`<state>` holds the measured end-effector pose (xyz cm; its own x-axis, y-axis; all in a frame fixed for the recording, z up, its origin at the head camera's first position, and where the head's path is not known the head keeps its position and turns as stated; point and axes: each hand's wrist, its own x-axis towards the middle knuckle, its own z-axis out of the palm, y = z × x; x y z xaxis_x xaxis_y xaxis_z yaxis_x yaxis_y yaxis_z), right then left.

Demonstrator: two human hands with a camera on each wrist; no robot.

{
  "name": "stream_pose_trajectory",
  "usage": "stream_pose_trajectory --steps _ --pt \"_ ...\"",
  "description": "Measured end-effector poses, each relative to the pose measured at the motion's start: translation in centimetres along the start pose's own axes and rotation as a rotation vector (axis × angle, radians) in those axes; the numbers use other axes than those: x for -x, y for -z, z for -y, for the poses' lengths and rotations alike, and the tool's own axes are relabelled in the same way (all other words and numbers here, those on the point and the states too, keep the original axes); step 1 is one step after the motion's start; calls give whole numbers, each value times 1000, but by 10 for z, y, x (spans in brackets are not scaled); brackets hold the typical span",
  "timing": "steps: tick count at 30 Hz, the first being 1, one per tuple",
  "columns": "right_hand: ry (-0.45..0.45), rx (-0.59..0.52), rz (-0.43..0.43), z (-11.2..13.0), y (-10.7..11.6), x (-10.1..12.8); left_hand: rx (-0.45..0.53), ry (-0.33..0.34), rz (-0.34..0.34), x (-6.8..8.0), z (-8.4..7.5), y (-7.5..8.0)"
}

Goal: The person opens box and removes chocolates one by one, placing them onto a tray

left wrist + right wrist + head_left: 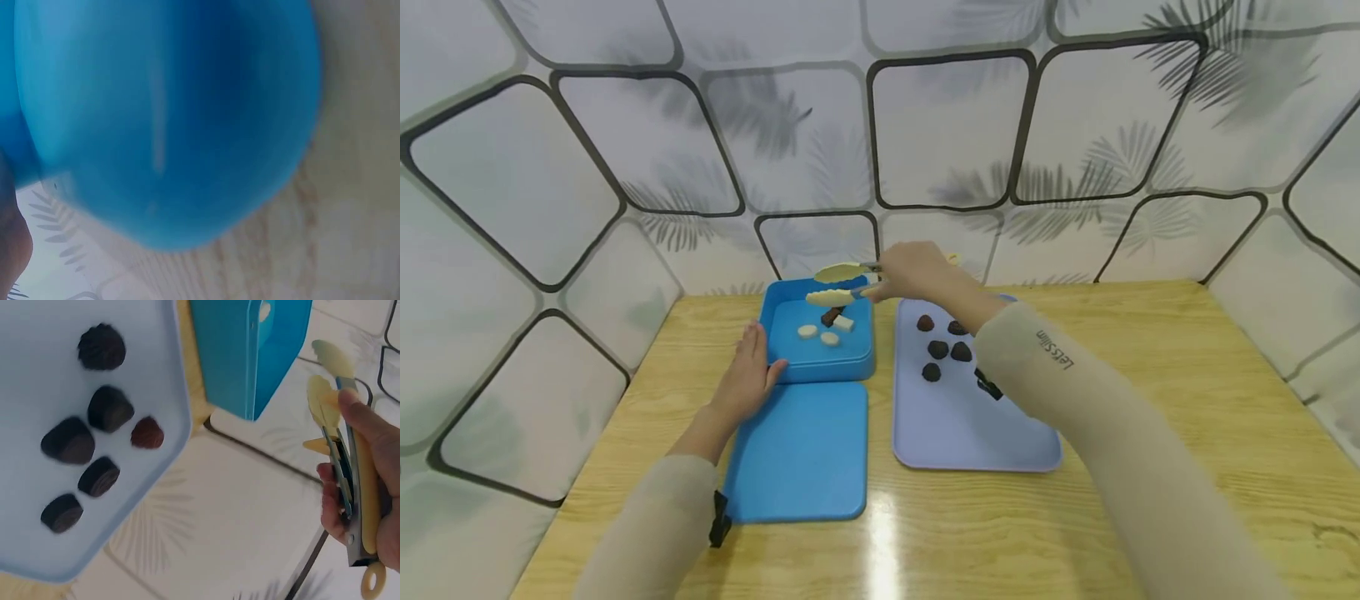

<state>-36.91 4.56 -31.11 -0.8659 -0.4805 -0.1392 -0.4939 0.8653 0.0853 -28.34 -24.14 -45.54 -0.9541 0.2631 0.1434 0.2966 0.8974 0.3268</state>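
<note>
My right hand (919,271) grips a pair of kitchen tongs (362,487) with pale yellow tips and handles and a metal body. The tips stand apart over the back of a blue box (823,372), with nothing between them. Inside the box lie a dark brown chocolate (831,317), a white block-shaped piece (844,323) and two white oval pieces (807,331). My left hand (745,379) rests along the box's left wall, its fingers straight and the thumb toward the front corner. In the left wrist view, blue plastic fills most of the picture.
In front of the box lies a flat blue lid (801,458). A lilac tray (973,442) stands to the right on the wooden table (1187,375), holding several dark chocolates (69,440) and a reddish-brown one (147,432). A patterned cloth wall (951,133) rises behind.
</note>
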Motion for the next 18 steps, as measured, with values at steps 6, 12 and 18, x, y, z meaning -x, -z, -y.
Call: stream_pose_trajectory --steps 6,12,18 --pt "3 -18 58 -21 1 15 4 5 9 -2 0 0" --pt "17 5 51 -24 -6 21 -2 6 1 -2 -1 0" --pt "106 107 46 -10 -2 18 5 4 -7 -1 1 0"
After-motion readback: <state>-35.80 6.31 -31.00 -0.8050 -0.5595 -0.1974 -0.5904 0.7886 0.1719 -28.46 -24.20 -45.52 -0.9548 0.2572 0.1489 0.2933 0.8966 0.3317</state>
